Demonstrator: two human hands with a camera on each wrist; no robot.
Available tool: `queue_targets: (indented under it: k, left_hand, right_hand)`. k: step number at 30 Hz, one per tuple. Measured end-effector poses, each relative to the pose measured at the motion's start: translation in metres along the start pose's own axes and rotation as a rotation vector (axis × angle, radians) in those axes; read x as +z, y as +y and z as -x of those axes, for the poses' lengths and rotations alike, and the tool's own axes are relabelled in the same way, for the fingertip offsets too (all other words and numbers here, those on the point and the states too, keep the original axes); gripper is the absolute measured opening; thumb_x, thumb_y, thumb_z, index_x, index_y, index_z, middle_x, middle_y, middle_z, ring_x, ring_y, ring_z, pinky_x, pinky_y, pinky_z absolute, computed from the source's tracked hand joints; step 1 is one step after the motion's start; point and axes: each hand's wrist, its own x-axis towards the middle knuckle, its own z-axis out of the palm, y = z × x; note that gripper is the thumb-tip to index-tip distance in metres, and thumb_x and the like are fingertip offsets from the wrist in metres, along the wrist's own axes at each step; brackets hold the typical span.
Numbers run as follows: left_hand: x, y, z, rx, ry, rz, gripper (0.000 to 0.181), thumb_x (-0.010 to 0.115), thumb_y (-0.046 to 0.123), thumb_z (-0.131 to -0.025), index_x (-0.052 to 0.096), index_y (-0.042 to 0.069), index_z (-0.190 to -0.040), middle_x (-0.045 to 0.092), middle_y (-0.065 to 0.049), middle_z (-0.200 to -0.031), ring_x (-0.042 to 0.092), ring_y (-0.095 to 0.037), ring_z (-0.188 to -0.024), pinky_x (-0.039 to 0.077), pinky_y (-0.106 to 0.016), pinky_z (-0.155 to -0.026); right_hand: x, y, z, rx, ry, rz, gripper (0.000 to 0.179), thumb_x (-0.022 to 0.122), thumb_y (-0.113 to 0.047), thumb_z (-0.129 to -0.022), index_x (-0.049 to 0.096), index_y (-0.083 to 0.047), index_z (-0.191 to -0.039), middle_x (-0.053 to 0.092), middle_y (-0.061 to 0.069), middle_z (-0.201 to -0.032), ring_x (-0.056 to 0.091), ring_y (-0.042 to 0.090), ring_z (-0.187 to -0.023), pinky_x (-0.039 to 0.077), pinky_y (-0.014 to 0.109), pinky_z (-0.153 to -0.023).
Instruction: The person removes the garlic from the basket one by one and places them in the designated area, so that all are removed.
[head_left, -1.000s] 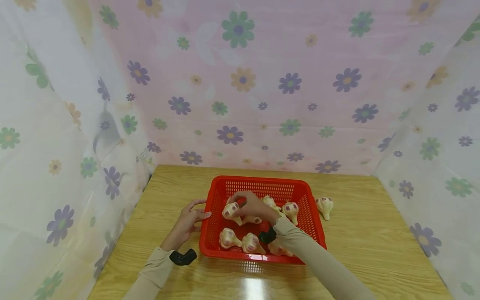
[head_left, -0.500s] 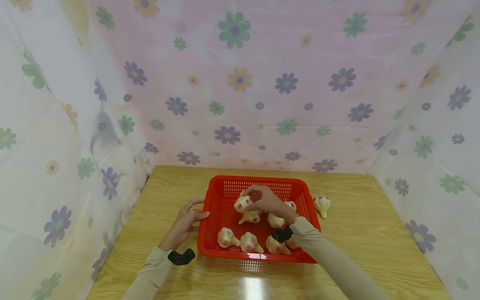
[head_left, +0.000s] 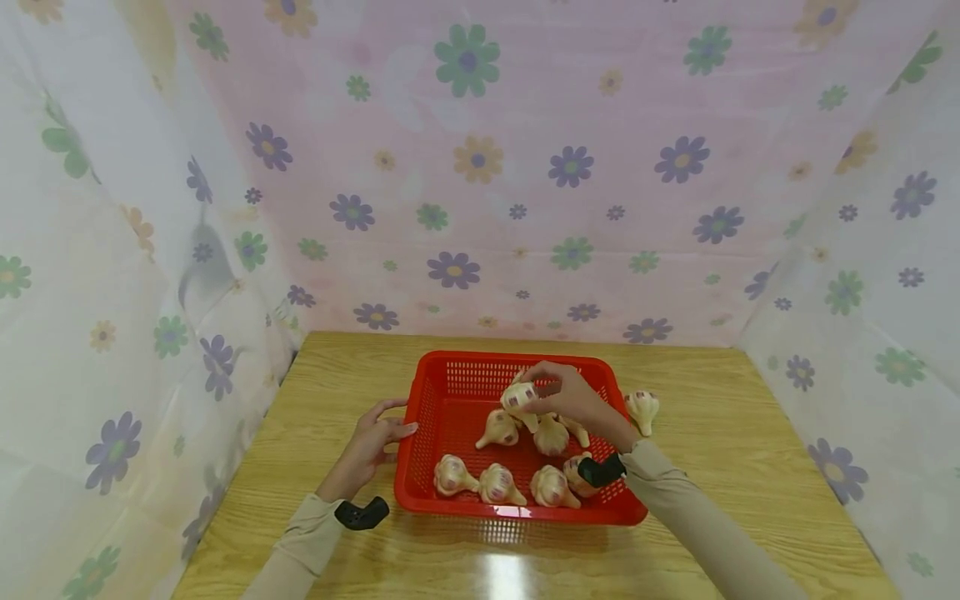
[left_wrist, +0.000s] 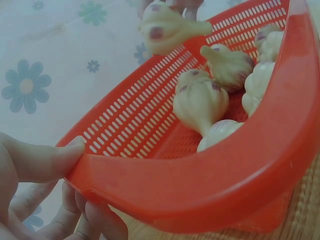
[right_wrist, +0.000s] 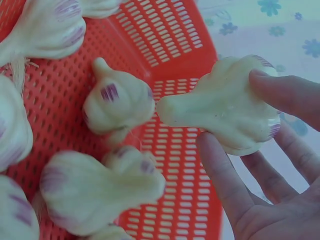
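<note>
Nearest, beige cloth sleeves [head_left: 288, 546] crease above a smooth, pale wood-grain table [head_left: 337, 575] with a streak of glare. The left hand [head_left: 372, 439] grips the left rim of a basket [head_left: 480, 508], thumb on top and fingers curled underneath. The basket is glossy red and looks plastic, rectangular with rounded corners, its walls pierced by rows of small slots.

Inside, along the near wall, lies a row of garlic bulbs [head_left: 453, 475], lobed and tapering, one with its neck towards the next. Beyond them, the right hand [head_left: 566, 396] pinches a single bulb [right_wrist: 235, 105] between thumb and fingers, above the basket's far half. It is cream, satiny and ribbed, with purple streaks at its fat end and a blunt, thick neck. A loose bulb [head_left: 642, 410] rests on the wood just beside the right wall. At the back hangs wrinkled, flower-printed cloth [head_left: 525, 108].

Compared with a second ago, the pinched bulb has moved from the basket's left part towards the middle, while the left hand's hold is unchanged.
</note>
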Motion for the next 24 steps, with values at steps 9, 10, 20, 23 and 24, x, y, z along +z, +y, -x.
queue_targets:
  k: [9,10,20,23,24]
  left_hand:
    - [-0.002,-0.001,-0.001,-0.002,-0.006,0.009,0.05,0.069,0.006,-0.085,0.05,0.014,-0.131,0.062,-0.014,-0.106,0.064,-0.024,-0.084,0.055,-0.041,-0.066]
    - [-0.002,-0.001,-0.001,-0.002,-0.004,0.007,0.05,0.069,0.006,-0.085,0.05,0.014,-0.131,0.062,-0.014,-0.106,0.064,-0.024,-0.084,0.055,-0.041,-0.065]
    - [-0.001,0.0,-0.001,-0.007,-0.003,0.004,0.05,0.068,0.007,-0.085,0.05,0.014,-0.131,0.062,-0.014,-0.106,0.064,-0.024,-0.083,0.055,-0.04,-0.064]
    - [-0.001,-0.001,-0.001,-0.006,-0.002,-0.001,0.05,0.068,0.007,-0.085,0.05,0.014,-0.131,0.062,-0.013,-0.106,0.063,-0.023,-0.083,0.055,-0.04,-0.063]
    - [-0.001,-0.001,-0.001,-0.007,-0.001,0.0,0.05,0.069,0.007,-0.085,0.05,0.014,-0.131,0.062,-0.013,-0.105,0.063,-0.023,-0.082,0.054,-0.039,-0.063]
  right_hand:
    - [-0.028,-0.005,0.017,0.021,0.055,-0.028,0.039,0.076,-0.02,-0.081,0.06,-0.009,-0.114,0.052,0.011,-0.126,0.06,0.032,-0.099,0.053,0.041,-0.069]
    - [-0.031,-0.005,0.018,0.018,0.06,-0.025,0.039,0.076,-0.02,-0.081,0.06,-0.008,-0.115,0.051,0.013,-0.126,0.059,0.033,-0.1,0.053,0.041,-0.069]
    - [-0.058,-0.005,0.038,0.026,0.125,-0.005,0.043,0.075,-0.019,-0.082,0.057,-0.006,-0.118,0.047,0.013,-0.131,0.054,0.037,-0.107,0.051,0.041,-0.08]
    - [-0.065,-0.004,0.044,0.012,0.127,-0.012,0.043,0.074,-0.019,-0.083,0.056,-0.005,-0.119,0.046,0.013,-0.132,0.054,0.038,-0.106,0.05,0.046,-0.082]
    - [-0.067,-0.003,0.046,0.005,0.129,-0.014,0.043,0.074,-0.019,-0.083,0.056,-0.004,-0.12,0.046,0.014,-0.132,0.054,0.039,-0.105,0.049,0.049,-0.082]
